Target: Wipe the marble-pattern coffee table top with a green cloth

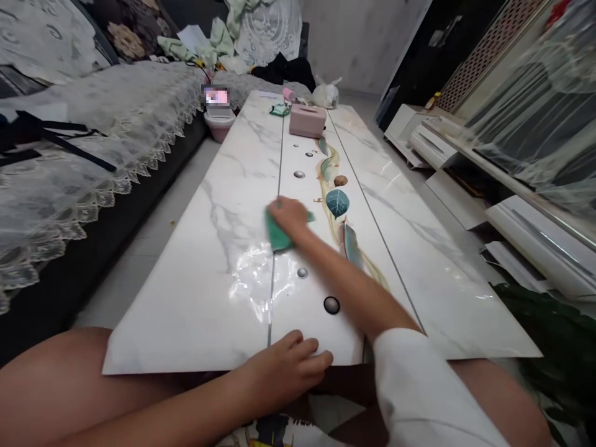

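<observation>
Right hand (291,217) on it, fingers clutching the green cloth (278,239) | cloth right beneath them, on the worktop (190,273) | left hand (284,366): fingers loosely curled, released, well nearer than the cloth!

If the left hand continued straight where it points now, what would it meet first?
The left hand would probably meet the right sleeve first, near its cuff; depth is unclear, so it might pass underneath.

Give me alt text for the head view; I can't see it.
The right hand, blurred, holds a green cloth on a white table. The left hand is at its near edge, and a pink box stands toward the far end.
</observation>
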Action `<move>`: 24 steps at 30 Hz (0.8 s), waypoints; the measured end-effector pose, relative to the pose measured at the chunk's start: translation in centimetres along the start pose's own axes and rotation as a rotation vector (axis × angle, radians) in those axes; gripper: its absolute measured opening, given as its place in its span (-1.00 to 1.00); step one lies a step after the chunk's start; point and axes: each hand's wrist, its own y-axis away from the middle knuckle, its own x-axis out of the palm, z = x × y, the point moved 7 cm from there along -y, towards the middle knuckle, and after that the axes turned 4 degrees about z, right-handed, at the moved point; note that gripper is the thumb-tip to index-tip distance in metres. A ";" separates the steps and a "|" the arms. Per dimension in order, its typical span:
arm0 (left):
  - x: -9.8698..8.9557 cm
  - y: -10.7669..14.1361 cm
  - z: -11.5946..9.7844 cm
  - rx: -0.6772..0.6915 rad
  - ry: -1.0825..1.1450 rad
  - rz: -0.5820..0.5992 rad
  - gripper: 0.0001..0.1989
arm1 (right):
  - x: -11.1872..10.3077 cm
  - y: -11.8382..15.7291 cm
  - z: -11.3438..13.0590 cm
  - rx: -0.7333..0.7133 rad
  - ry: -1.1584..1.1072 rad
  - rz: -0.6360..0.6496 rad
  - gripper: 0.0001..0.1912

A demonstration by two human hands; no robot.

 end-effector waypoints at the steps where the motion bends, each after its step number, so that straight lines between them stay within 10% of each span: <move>1: 0.3 0.1 -0.2 0.013 -0.002 -0.006 -0.93 | 2.3 0.6 5.7 -0.110 -0.035 0.046 -0.61; 3: 0.7 0.5 -0.4 0.032 0.003 -0.035 -0.94 | 6.4 2.5 15.6 -0.425 -0.103 0.174 -0.60; 5: 0.7 0.8 -0.5 0.039 0.008 -0.075 -0.94 | 8.8 4.0 20.6 -0.630 -0.143 0.258 -0.57; 8: 0.1 1.0 -0.5 0.050 -0.032 -0.087 -0.87 | 8.5 2.4 17.4 -0.577 -0.141 0.248 -0.55; 14: -1.0 0.9 -0.3 0.054 -0.104 -0.034 -0.78 | -2.1 -2.1 -11.6 0.143 -0.073 -0.050 -0.57; 19: -0.9 0.6 -0.4 0.028 -0.131 -0.033 -0.78 | -11.7 7.3 -37.9 0.753 0.024 -0.286 -0.40; 24: -1.0 0.2 -0.1 -0.007 -0.101 -0.025 -0.83 | -14.6 16.9 -54.6 1.205 0.008 -0.444 -0.24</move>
